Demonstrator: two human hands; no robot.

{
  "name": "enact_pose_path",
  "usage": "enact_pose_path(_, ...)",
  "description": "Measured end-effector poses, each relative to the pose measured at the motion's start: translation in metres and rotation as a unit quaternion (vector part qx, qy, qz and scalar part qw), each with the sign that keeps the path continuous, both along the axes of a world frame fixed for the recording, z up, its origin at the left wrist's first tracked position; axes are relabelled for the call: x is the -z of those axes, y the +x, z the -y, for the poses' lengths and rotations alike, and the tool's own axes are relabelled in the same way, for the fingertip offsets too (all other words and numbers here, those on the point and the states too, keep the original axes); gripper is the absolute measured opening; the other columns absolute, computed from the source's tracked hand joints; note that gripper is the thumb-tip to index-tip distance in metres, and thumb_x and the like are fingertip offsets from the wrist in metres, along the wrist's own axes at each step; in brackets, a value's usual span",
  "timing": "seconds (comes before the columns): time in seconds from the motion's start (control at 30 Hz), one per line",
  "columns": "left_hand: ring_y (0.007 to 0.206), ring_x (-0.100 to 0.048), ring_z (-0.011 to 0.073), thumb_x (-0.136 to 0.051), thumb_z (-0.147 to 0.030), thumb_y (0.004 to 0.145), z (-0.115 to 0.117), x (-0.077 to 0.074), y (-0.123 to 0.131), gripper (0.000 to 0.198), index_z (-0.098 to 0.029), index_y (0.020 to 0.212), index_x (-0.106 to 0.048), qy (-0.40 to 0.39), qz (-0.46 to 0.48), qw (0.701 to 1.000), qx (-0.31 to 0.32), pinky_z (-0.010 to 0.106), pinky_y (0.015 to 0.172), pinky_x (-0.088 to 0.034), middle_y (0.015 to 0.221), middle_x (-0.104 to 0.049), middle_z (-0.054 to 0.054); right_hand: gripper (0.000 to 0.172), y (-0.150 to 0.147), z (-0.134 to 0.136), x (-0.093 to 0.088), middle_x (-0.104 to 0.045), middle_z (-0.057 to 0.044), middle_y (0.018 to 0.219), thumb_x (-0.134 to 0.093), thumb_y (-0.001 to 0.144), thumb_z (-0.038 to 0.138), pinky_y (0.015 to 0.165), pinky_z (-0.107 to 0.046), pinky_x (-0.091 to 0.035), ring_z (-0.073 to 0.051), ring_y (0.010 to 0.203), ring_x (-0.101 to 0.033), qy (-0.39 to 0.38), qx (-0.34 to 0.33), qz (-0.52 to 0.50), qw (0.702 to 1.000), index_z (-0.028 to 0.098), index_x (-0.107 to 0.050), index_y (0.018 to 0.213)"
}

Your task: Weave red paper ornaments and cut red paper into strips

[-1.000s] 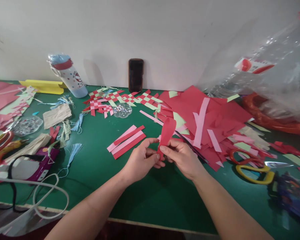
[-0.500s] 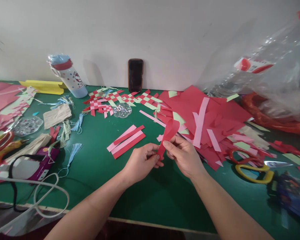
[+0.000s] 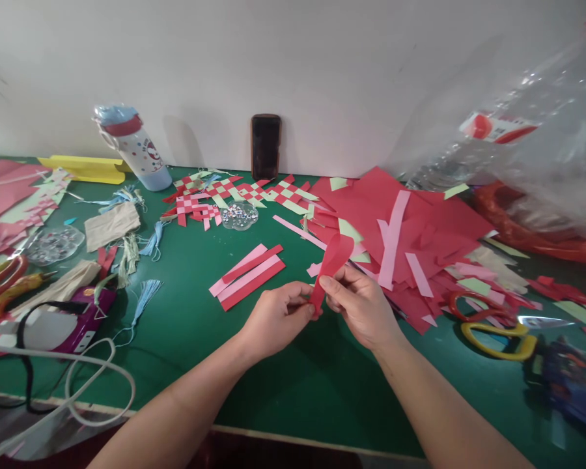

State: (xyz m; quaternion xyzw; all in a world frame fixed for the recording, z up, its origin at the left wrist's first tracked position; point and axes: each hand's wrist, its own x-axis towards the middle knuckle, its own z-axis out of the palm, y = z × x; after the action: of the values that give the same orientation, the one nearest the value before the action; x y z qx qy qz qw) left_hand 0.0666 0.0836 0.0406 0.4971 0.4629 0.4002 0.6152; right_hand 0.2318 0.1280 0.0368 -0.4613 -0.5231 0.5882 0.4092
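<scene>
A red paper strip (image 3: 334,256) is bent over into a loop above the green table. My left hand (image 3: 277,320) pinches its lower end between thumb and fingers. Slightly higher, my right hand (image 3: 361,305) grips the strip's sides with the thumb in front; some of its fingertips are hidden behind the paper. To the left of the hands, several pink and red strips (image 3: 251,276) lie flat, close together. Behind them are woven checkered paper pieces (image 3: 286,193) in red, pink and pale green.
Red sheets (image 3: 366,202) and loose scraps cover the right side, near scissors (image 3: 498,326) and a plastic bag (image 3: 557,143). A phone (image 3: 265,146) leans on the wall. At left are a bottle (image 3: 139,153), tassels (image 3: 145,299), a purple tool (image 3: 90,312) and white cable (image 3: 133,384).
The looped strip is a little narrower at the top and has tilted slightly. My left fingers have drawn in closer around its lower end; my right hand has barely moved.
</scene>
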Motion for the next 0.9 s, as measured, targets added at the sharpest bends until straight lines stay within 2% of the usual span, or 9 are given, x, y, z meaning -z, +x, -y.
enact_pose_path(0.13,0.085,-0.068,0.0176,-0.061,-0.03,0.087,0.001,0.0,-0.001,0.018,-0.015,0.097,-0.062,0.026,0.006,1.0,0.008,0.03,0.076,-0.053,0.091,-0.07,0.007,0.036,-0.003,0.005,-0.002,-0.046,0.006,0.054,-0.072,0.079,0.047,0.048,-0.025,-0.032,-0.009,0.049,-0.041,0.001,-0.013,0.01,1.0,0.021,-0.052,0.066)
enact_pose_path(0.27,0.076,-0.067,0.0156,-0.058,-0.039,0.09,0.0,0.0,-0.001,0.025,-0.014,0.087,-0.061,-0.012,-0.01,1.0,-0.015,0.028,0.069,-0.054,0.083,-0.07,0.007,0.035,-0.007,0.009,-0.002,-0.053,0.003,0.056,-0.071,0.08,0.049,0.05,-0.026,-0.035,-0.01,0.051,-0.048,-0.013,-0.034,0.01,0.999,0.02,-0.054,0.067)
enact_pose_path(0.4,0.074,-0.069,0.015,-0.056,-0.038,0.091,0.0,0.001,-0.001,0.025,-0.014,0.086,-0.061,-0.034,-0.006,0.999,-0.005,0.027,0.067,-0.055,0.081,-0.071,0.007,0.035,-0.008,0.008,-0.001,-0.052,0.005,0.057,-0.074,0.076,0.047,0.049,-0.024,-0.034,-0.008,0.049,-0.041,-0.018,-0.017,-0.007,1.0,0.02,-0.055,0.066)
enact_pose_path(0.63,0.068,-0.067,0.0132,-0.054,-0.034,0.092,0.002,-0.002,-0.003,0.024,-0.015,0.079,-0.06,-0.03,-0.028,0.998,0.051,0.026,0.067,-0.054,0.078,-0.072,0.006,0.043,-0.004,-0.001,-0.013,-0.04,0.008,0.047,-0.084,0.066,0.041,0.046,-0.022,-0.029,-0.006,0.045,-0.038,-0.048,0.069,-0.11,0.99,0.02,-0.047,0.061)
enact_pose_path(0.9,0.067,-0.065,0.0132,-0.053,-0.034,0.092,0.001,-0.001,-0.005,0.024,-0.015,0.079,-0.06,-0.01,-0.053,0.997,0.06,0.026,0.066,-0.053,0.078,-0.072,0.006,0.035,-0.001,-0.002,-0.012,-0.048,0.006,0.052,-0.083,0.069,0.038,0.049,-0.022,-0.035,-0.007,0.049,-0.044,-0.026,0.063,-0.11,0.992,0.02,-0.054,0.064)
